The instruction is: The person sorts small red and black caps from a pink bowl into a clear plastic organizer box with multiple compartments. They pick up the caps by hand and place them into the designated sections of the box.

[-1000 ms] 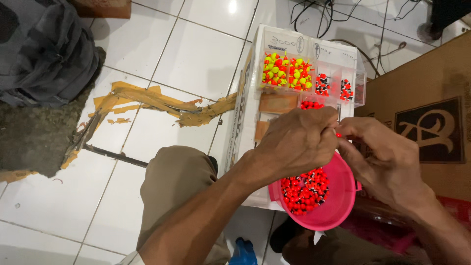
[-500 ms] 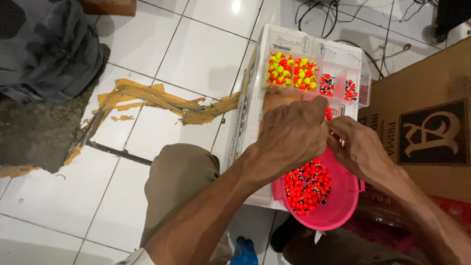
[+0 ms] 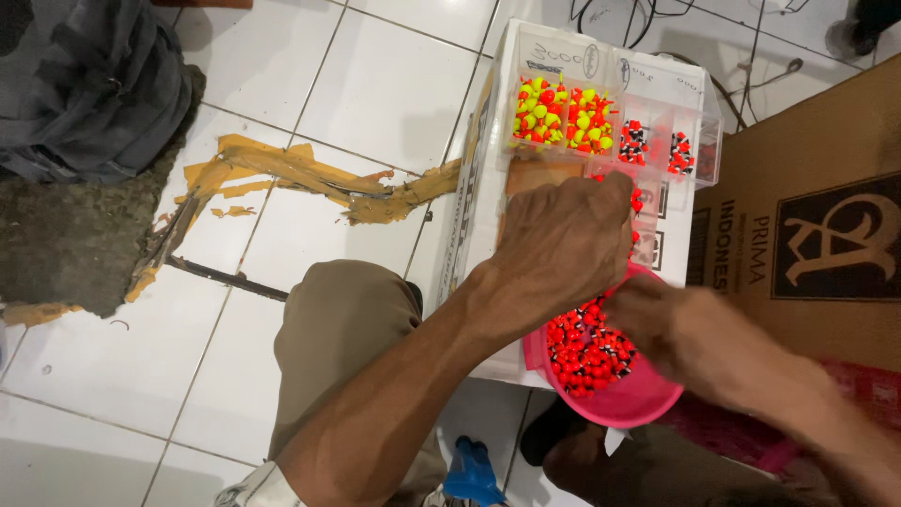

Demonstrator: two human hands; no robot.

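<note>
A clear plastic compartment box (image 3: pixel 563 47) lies on the tiled floor, holding yellow-and-red floats (image 3: pixel 560 115) and small red-black-white floats (image 3: pixel 634 139). My left hand (image 3: pixel 563 246) is curled over a middle compartment, with its fingertips at a few red floats (image 3: pixel 636 202); what they pinch is hidden. A pink bowl (image 3: pixel 627 402) full of red-black-white floats (image 3: pixel 587 347) sits at the box's near edge. My right hand (image 3: pixel 690 330) is blurred and reaches into the bowl from the right, its fingers on the floats.
A large brown cardboard box (image 3: pixel 826 235) stands to the right. A dark grey bag (image 3: pixel 84 84) lies top left beside broken floor with torn brown strips (image 3: pixel 310 178). Cables (image 3: pixel 676 23) run behind the box. My knee in khaki trousers (image 3: pixel 347 329) is below.
My hands were together above the bowl. The left hand has moved up over the box's compartments, and the right hand has dropped down into the pink bowl.
</note>
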